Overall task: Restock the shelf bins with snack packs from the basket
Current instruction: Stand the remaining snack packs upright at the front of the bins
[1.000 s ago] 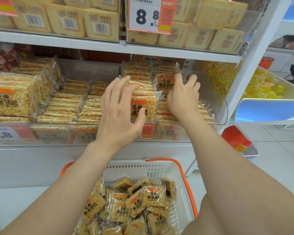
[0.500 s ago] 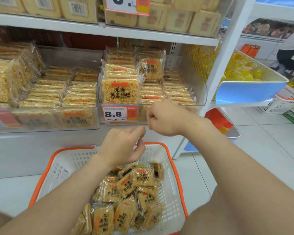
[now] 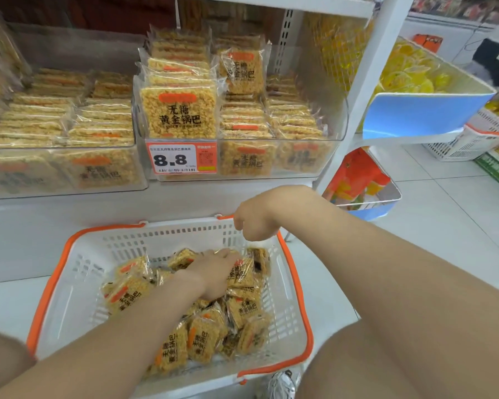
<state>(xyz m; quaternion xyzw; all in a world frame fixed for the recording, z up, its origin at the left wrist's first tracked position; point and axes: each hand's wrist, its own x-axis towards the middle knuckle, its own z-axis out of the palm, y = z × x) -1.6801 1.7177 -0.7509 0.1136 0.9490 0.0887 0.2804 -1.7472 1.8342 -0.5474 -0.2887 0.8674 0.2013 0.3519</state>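
Left hand [image 3: 216,275]: in basket [image 3: 78,272], fingers on snack packs [image 3: 242,308]; grip cannot be told.
Right hand [image 3: 254,223]: above basket's far rim, fingers loosely curled, holding nothing.
Shelf bins [image 3: 306,162]: stocked, above basket.

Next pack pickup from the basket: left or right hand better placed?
Left. The left hand is down in the basket, touching the packs. The right hand hangs above the far rim, fingers loosely curled, holding nothing, so it would need to drop further.
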